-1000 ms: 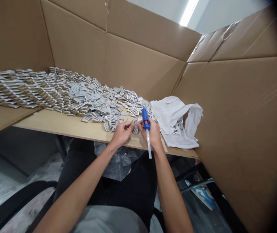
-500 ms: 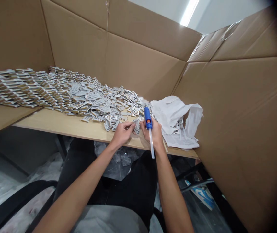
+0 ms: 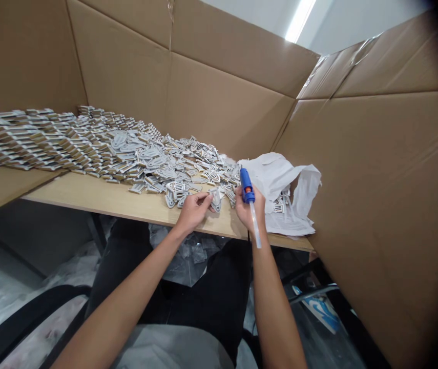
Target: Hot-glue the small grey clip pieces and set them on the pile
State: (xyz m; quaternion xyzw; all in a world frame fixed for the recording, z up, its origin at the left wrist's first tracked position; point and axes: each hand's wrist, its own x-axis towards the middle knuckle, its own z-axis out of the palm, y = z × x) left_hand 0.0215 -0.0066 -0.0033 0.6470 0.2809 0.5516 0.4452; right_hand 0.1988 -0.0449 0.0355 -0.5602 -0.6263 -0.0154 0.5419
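Between the thumb and fingers of my left hand (image 3: 194, 209) is a small grey-and-white flat cut-out piece (image 3: 215, 199), held just above the table's front edge. My right hand (image 3: 250, 207) grips a blue glue gun (image 3: 246, 184), its nozzle pointing away from me. A translucent glue stick (image 3: 255, 225) sticks out of its back end toward my wrist. Right beyond both hands spreads a loose heap of similar grey-and-white pieces (image 3: 161, 159). The fingers under the gun are partly hidden.
Neatly stacked rows of the pieces (image 3: 30, 138) fill the left side of the wooden table (image 3: 99, 197). A crumpled white bag (image 3: 272, 174) with pieces in it lies to the right. Tall cardboard walls (image 3: 226, 97) enclose the back and the right side.
My right hand has moved right with the glue gun, away from the piece in my left hand. The left hand has stayed about where it was.
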